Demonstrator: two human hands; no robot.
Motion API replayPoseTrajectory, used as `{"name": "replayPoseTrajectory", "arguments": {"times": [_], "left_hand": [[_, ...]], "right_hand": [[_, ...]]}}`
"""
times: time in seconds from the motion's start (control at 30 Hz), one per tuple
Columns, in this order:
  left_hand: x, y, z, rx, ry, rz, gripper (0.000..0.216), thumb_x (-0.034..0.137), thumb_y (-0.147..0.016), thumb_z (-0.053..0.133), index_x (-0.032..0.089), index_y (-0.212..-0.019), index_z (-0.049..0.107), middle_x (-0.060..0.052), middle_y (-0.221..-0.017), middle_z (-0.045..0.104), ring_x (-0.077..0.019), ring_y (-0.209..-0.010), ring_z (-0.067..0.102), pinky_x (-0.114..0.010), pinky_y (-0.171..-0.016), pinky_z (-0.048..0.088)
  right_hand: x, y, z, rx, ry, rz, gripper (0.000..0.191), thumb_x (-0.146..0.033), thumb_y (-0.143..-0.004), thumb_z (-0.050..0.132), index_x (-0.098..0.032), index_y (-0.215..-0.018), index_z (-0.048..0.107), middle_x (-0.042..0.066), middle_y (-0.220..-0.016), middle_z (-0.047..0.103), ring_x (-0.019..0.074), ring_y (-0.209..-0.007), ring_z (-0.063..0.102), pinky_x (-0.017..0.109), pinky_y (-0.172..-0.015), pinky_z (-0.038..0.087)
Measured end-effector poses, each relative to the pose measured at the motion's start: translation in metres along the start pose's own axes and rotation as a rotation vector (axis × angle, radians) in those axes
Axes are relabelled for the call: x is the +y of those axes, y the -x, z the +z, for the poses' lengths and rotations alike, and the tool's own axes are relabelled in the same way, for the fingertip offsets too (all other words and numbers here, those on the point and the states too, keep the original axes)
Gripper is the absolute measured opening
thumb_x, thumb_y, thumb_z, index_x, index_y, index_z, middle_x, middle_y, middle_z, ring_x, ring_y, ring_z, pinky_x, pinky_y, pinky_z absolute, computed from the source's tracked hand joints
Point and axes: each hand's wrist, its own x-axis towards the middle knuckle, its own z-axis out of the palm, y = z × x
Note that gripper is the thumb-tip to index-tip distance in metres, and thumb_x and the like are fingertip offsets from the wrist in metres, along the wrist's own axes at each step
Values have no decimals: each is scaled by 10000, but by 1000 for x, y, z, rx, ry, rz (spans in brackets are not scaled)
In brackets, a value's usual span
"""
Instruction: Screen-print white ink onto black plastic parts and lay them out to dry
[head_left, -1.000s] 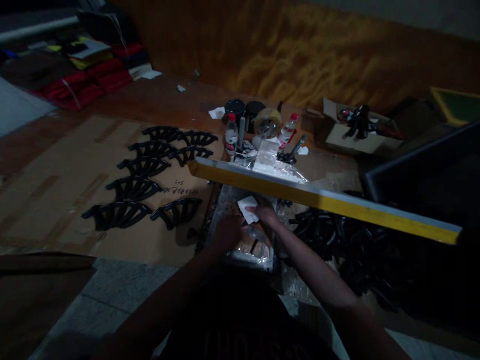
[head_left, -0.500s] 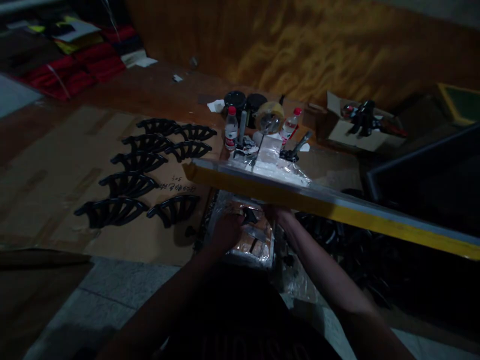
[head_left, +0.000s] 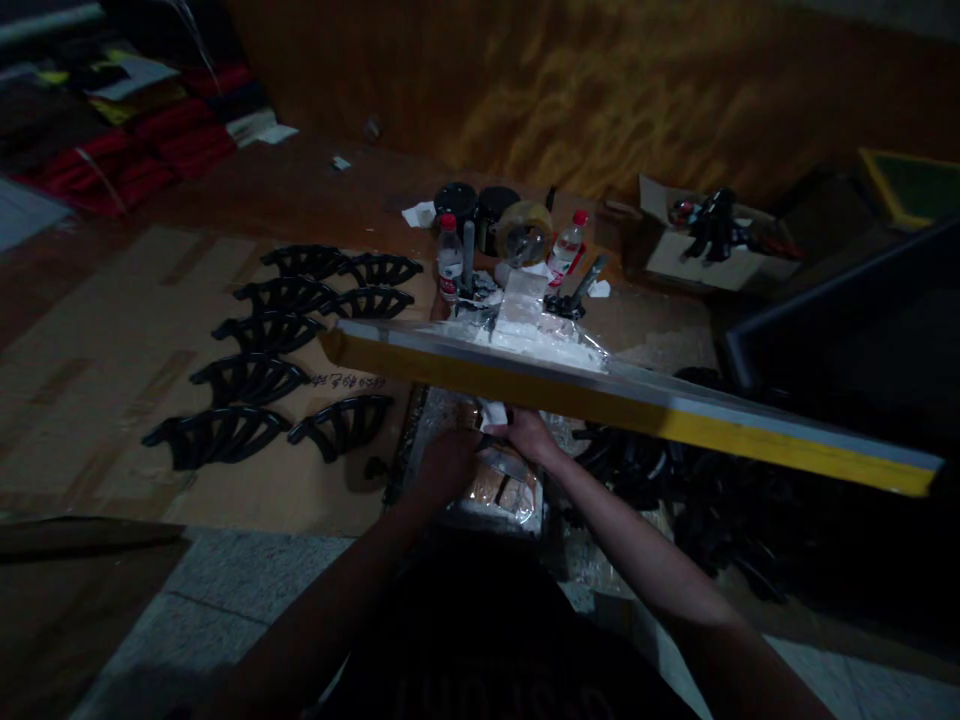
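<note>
White sheet [head_left: 493, 414] — paper or cloth, I cannot tell — is pinched in the fingers of the right hand [head_left: 528, 437] above the film-wrapped work surface [head_left: 523, 502]; the left hand [head_left: 448, 466] is just beside it, its fingers too dark to read.

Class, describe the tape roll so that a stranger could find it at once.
Find the long yellow-edged bar slanting across the view. Above it in the picture are two red-capped bottles, and the tape roll shows between them. Unlike its neighbours, it is a wide, yellowish ring.
</note>
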Motion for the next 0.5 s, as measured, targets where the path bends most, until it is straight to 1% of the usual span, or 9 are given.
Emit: {"name": "replayPoseTrajectory", "arguments": {"times": [0.07,0.1,0.17,0.23,0.33,0.4,0.5], "left_hand": [[-1,0,1,14,-6,8,282,320,-935,490,212,-1137,654,-94,-1158,692,-233,-1099,612,-336,-941,456],[-1,0,2,22,-14,14,286,311,-935,487,212,-1149,650,-96,-1170,688,-234,-1103,610,-336,-939,457],[-2,0,5,38,-38,14,311,281,-928,486,213,-1196,626,-104,-1230,661,-241,-1128,601,-340,-926,463],[-3,-1,6,45,-68,-1,335,284,-924,487,208,-1228,604,-117,-1266,641,-257,-1143,595,-349,-895,478],[-2,-1,6,28,-80,-25,350,340,-938,474,210,-1241,591,-120,-1230,657,-267,-1109,615,-355,-860,491],[-1,0,3,24,-67,-35,351,371,-945,470,213,-1232,594,-116,-1197,673,-258,-1089,625,-352,-873,488],[7,6,-3,65,-38,-29,376,368,-945,481,201,-1271,563,-124,-1275,636,-255,-1164,590,-352,-947,463]], "right_hand": [[-1,3,-1,-39,19,-6,274,-342,-762,707,-228,-1011,720,39,-1005,730,258,-962,645,379,-878,487],[-3,3,0,-40,46,-4,267,-333,-760,713,-228,-1006,719,41,-1014,729,261,-971,643,378,-881,485],[-9,-1,3,3,121,20,259,-309,-767,711,-222,-1010,715,61,-1060,719,280,-1031,625,390,-916,466],[-13,-7,6,76,162,42,257,-283,-788,688,-222,-1037,706,74,-1107,706,292,-1108,593,404,-972,433],[-8,-9,3,126,99,-3,292,-284,-793,677,-231,-1079,691,65,-1150,693,280,-1181,555,412,-1038,394],[5,-4,-8,159,30,-3,319,-316,-771,699,-225,-1076,688,75,-1160,689,282,-1176,561,430,-1038,403],[31,9,-41,283,-45,97,347,-378,-768,694,-213,-1073,681,94,-1099,705,288,-1101,601,452,-968,461]]}}
